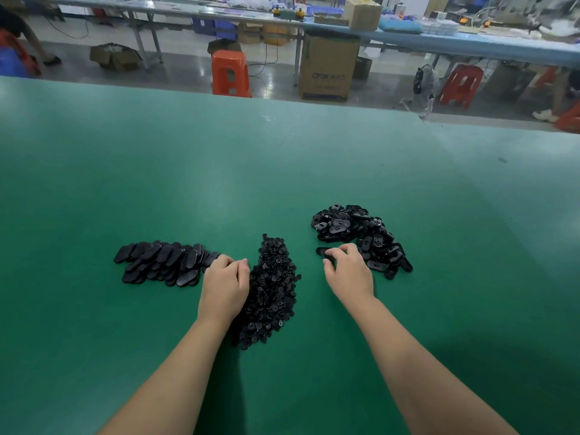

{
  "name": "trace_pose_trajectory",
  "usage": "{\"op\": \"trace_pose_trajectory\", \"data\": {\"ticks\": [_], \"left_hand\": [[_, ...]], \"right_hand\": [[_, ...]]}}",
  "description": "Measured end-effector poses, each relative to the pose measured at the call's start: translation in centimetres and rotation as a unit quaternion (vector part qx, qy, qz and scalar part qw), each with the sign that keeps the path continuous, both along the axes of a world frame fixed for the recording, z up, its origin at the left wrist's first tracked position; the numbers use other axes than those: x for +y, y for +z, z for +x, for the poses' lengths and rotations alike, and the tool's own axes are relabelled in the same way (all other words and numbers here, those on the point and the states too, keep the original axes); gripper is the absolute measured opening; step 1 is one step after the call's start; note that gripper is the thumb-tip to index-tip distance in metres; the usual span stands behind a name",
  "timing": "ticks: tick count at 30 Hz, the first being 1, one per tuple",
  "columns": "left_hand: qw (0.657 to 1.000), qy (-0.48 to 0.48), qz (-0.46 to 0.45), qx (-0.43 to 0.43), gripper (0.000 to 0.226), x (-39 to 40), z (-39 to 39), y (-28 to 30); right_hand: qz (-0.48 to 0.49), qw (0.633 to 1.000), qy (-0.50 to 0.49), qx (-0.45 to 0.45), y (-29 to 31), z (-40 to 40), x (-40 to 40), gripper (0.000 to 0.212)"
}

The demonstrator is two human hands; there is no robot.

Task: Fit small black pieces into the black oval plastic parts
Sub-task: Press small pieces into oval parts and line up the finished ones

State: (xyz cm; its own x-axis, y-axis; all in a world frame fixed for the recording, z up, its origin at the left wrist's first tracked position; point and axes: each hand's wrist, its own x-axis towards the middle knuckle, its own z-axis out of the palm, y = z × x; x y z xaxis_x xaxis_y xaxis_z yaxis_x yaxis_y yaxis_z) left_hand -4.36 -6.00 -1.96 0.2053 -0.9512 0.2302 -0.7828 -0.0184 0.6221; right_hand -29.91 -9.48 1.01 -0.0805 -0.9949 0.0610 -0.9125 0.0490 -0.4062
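While both hands work at their piles, the small black pieces (273,287) lie heaped at centre on the green table (219,171), with loose oval parts (361,237) heaped to the right and a tidy overlapped row of ovals (163,262) to the left — judged to be the finished ones. Left hand (225,284) rests at the heap's edge, fingers curled; whether it pinches a piece cannot be told. Right hand (346,271) grips one oval part (323,252) at its pile's near edge. Step in hand: pick-up. Next move calls for bringing piece and oval together — aligned, then pressed home. Beyond the table stand an orange stool (230,73) and a cardboard box (328,69).
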Motion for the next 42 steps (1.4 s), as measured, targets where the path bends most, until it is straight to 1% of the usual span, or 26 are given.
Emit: {"op": "trace_pose_trajectory", "data": {"ticks": [2,5,6,9,11,14,16,18,20,23,26,29,33,36,42], "left_hand": [[1.0,-0.001,-0.003,0.001,0.047,0.0,0.0,0.1],[1.0,0.002,-0.011,0.004,0.045,0.0,-0.1,0.2],[1.0,0.003,-0.013,0.004,0.044,0.0,-0.1,0.2],[1.0,0.004,-0.009,0.008,0.043,0.0,-0.1,0.2],[1.0,0.004,-0.009,0.02,0.043,0.0,-0.1,0.2],[0.999,0.009,-0.011,0.033,0.038,-0.2,0.0,0.1],[0.999,0.014,-0.012,0.037,0.029,-0.3,0.2,0.1],[0.999,0.015,-0.013,0.03,0.02,-0.5,0.4,0.1],[1.0,0.018,-0.006,0.023,0.015,-0.5,0.5,0.1],[0.999,0.026,-0.003,0.02,0.012,-0.6,0.5,0.1],[0.999,0.028,-0.002,0.018,0.013,-0.5,0.4,0.2],[0.999,0.03,-0.005,0.016,0.016,-0.5,0.4,0.2],[0.999,0.038,-0.001,0.018,0.015,-0.5,0.3,0.2],[0.999,0.035,0.001,0.022,0.011,-0.5,0.3,0.1],[0.999,0.027,-0.005,0.02,0.006,-0.3,0.3,0.5]], "right_hand": [[-0.004,1.0,-0.004,-0.01,-0.2,-0.1,0.5,0.02],[0.033,0.999,0.004,-0.015,-0.1,-0.2,0.7,0.012],[0.047,0.999,0.005,-0.024,0.0,-0.3,0.7,0.012],[0.085,0.994,-0.011,-0.063,0.4,-0.7,0.5,0.024],[0.099,0.992,-0.018,-0.079,0.4,-0.9,0.7,0.028],[0.089,0.991,-0.019,-0.096,0.2,-1.0,1.3,0.024],[0.068,0.985,-0.028,-0.154,0.3,-0.7,2.1,0.017],[0.051,0.972,-0.04,-0.228,0.3,-0.2,3.0,0.009],[0.049,0.946,-0.046,-0.317,0.2,0.3,4.1,0.002],[0.064,0.892,-0.047,-0.446,-0.3,1.2,5.3,0.015],[0.075,0.859,-0.065,-0.503,-0.8,1.8,5.8,0.027],[0.062,0.855,-0.07,-0.511,-1.2,2.1,6.4,0.032],[0.033,0.866,-0.052,-0.496,-1.5,2.1,7.0,0.021],[0.024,0.87,-0.042,-0.491,-1.5,2.2,7.2,0.017],[0.007,0.89,-0.031,-0.455,-1.6,2.1,7.5,0.026]]}}
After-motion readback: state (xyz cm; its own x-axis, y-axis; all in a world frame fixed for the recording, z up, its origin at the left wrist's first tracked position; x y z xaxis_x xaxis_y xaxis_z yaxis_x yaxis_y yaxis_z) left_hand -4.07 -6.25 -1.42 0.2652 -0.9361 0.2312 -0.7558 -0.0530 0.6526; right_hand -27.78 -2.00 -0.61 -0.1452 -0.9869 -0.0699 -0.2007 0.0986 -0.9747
